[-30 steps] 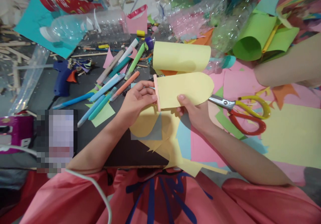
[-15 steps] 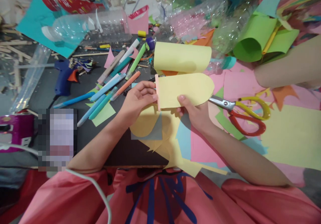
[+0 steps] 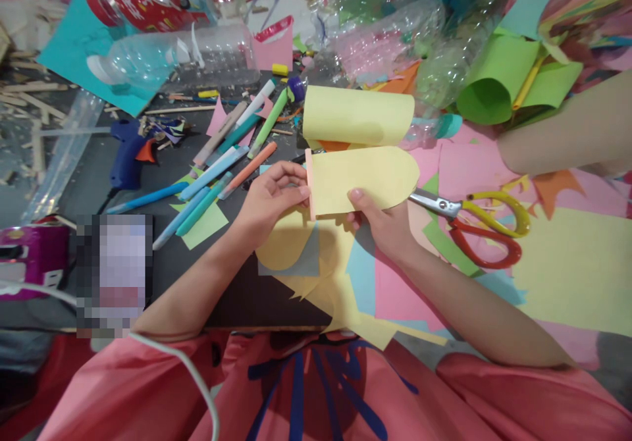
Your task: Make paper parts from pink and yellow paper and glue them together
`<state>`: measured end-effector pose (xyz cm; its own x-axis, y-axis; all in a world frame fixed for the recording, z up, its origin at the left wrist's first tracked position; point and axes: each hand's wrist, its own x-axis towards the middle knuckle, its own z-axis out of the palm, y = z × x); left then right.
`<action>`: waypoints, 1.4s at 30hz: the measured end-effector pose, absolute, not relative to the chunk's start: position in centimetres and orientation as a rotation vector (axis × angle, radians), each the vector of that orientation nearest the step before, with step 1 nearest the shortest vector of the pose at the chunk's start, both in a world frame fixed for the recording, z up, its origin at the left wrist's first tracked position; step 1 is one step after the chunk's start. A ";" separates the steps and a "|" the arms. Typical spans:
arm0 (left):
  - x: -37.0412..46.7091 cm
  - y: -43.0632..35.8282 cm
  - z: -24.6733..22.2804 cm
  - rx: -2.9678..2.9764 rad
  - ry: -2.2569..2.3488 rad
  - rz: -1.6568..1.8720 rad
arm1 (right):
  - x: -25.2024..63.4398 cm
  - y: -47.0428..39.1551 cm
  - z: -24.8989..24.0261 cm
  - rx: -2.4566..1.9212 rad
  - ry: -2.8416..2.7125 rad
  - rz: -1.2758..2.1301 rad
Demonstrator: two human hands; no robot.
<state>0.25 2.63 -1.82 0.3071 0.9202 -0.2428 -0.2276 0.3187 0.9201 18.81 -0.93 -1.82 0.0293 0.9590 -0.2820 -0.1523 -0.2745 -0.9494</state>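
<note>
A pale yellow paper piece (image 3: 336, 181), rounded at its right end, has a narrow pink strip (image 3: 310, 184) along its straight left edge. My left hand (image 3: 274, 197) pinches that edge at the strip, its fingers curled. My right hand (image 3: 380, 217) grips the lower side of the paper, thumb on top and fingers underneath. Just above lies a curled yellow sheet (image 3: 358, 115). Scissors (image 3: 459, 210) with one yellow and one red handle rest right of my right hand, their tips hidden by the paper.
Several markers (image 3: 212, 171), a blue glue gun (image 3: 128, 155) and a phone (image 3: 123, 257) lie left. Plastic bottles (image 3: 217, 52) spread across the back. Rolled green paper (image 3: 498, 76) and another person's arm (image 3: 567, 125) are at right. Coloured paper scraps (image 3: 405, 289) cover the near table.
The view has shifted very slightly. Both hands keep the same hold on the yellow paper, with no clear movement.
</note>
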 end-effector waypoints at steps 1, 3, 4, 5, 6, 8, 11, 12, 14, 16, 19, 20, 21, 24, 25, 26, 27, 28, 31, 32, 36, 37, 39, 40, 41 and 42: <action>0.2 2.7 -1.8 0.909 0.933 0.920 | 18.8 -0.9 -1.8 -1.316 -0.917 1.443; 0.3 2.7 -1.8 0.882 0.931 0.916 | 18.8 -0.9 -1.7 -1.305 -0.924 1.445; 0.3 2.7 -1.8 0.873 0.932 0.914 | 18.8 -0.9 -1.7 -1.302 -0.929 1.444; 0.2 2.7 -1.8 0.868 0.936 0.911 | 18.8 -0.9 -1.7 -1.303 -0.935 1.439; 0.2 2.7 -1.8 0.868 0.939 0.907 | 18.7 -0.9 -1.7 -1.307 -0.941 1.433; 0.2 2.8 -1.8 0.884 0.941 0.902 | 18.7 -0.9 -1.7 -1.312 -0.958 1.427; 0.1 2.8 -2.0 0.907 0.938 0.896 | 18.8 -0.9 -1.9 -1.307 -0.967 1.423; 0.1 2.8 -2.1 0.908 0.936 0.894 | 18.8 -0.9 -2.0 -1.307 -0.966 1.423; 0.1 2.8 -2.1 0.899 0.931 0.892 | 18.8 -1.0 -2.0 -1.316 -0.957 1.423; 0.1 2.7 -2.1 0.895 0.923 0.895 | 18.8 -1.0 -1.9 -1.326 -0.948 1.426; 0.2 2.7 -1.9 0.903 0.909 0.891 | 18.7 -1.0 -1.6 -1.320 -0.927 1.426; 0.3 2.6 -1.8 0.909 0.903 0.881 | 18.7 -1.0 -1.5 -1.314 -0.920 1.427; 0.3 2.6 -1.7 0.915 0.897 0.871 | 18.7 -1.0 -1.4 -1.309 -0.917 1.427; 0.4 2.6 -1.7 0.948 0.884 0.854 | 18.6 -0.9 -1.3 -1.309 -0.926 1.433; 0.4 2.5 -1.7 0.962 0.886 0.853 | 18.6 -0.9 -1.3 -1.312 -0.929 1.433; 0.4 2.5 -1.7 0.977 0.891 0.852 | 18.6 -0.9 -1.3 -1.312 -0.931 1.432; 0.4 2.5 -1.7 0.990 0.899 0.849 | 18.6 -0.9 -1.4 -1.311 -0.932 1.430; 0.3 2.5 -1.6 1.001 0.908 0.842 | 18.6 -0.9 -1.4 -1.306 -0.933 1.426; 0.3 2.4 -1.3 1.013 0.937 0.818 | 18.7 -0.9 -1.4 -1.293 -0.949 1.409; 0.4 2.3 -1.1 1.011 0.950 0.805 | 18.7 -0.9 -1.4 -1.293 -0.955 1.401; 0.6 2.0 -0.5 0.999 1.032 0.711 | 18.8 -0.9 -1.5 -1.316 -0.962 1.363; 0.7 1.9 -0.4 1.008 1.054 0.686 | 18.8 -0.9 -1.6 -1.320 -0.962 1.355; 0.8 1.8 -0.1 1.038 1.084 0.649 | 18.8 -0.9 -1.7 -1.322 -0.966 1.342; 0.8 1.8 -0.1 1.054 1.090 0.641 | 18.8 -0.9 -1.7 -1.319 -0.968 1.337; 0.8 1.7 0.0 1.066 1.092 0.642 | 18.8 -0.9 -1.7 -1.317 -0.971 1.332; 0.8 1.7 0.1 1.074 1.090 0.645 | 18.8 -0.9 -1.7 -1.315 -0.973 1.330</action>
<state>0.83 1.74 0.08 0.3659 0.8497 -0.3797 0.0759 0.3794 0.9221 18.84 -0.94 -1.74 0.0759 0.9772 -0.1982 -0.1067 -0.1896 -0.9760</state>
